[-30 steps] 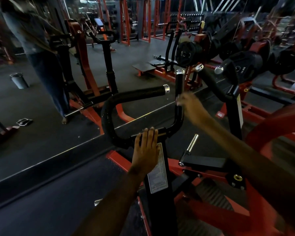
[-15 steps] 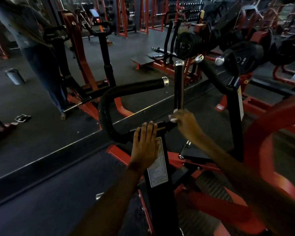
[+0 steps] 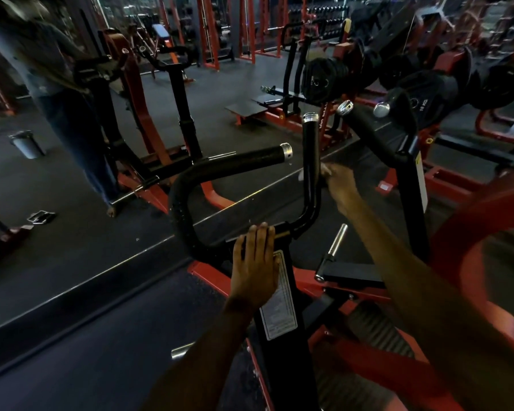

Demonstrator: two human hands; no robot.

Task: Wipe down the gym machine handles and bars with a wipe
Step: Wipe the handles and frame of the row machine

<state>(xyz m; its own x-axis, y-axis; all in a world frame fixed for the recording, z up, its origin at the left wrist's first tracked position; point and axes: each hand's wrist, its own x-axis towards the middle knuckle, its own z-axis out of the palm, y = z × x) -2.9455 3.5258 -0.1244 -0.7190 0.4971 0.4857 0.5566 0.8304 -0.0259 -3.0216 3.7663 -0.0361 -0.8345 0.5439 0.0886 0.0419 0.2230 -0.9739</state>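
The right hand [image 3: 337,180] is pressing a white wipe [image 3: 301,174] around the upright black bar [image 3: 310,161], fingers curled on it. The left hand [image 3: 255,262] is lying flat, fingers together, on the black post [image 3: 282,321].

Dim gym hall. Dark rubber floor [image 3: 72,292]; red steel machine frames [image 3: 211,28]; black weight plates [image 3: 318,81] right; grey cylindrical bin [image 3: 27,143] left; dumbbell rack [image 3: 324,16] at back.

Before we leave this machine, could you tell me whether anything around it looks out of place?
Only one thing: a small flat object lies loose on the floor at the left, away from any machine. It is too dim to identify.
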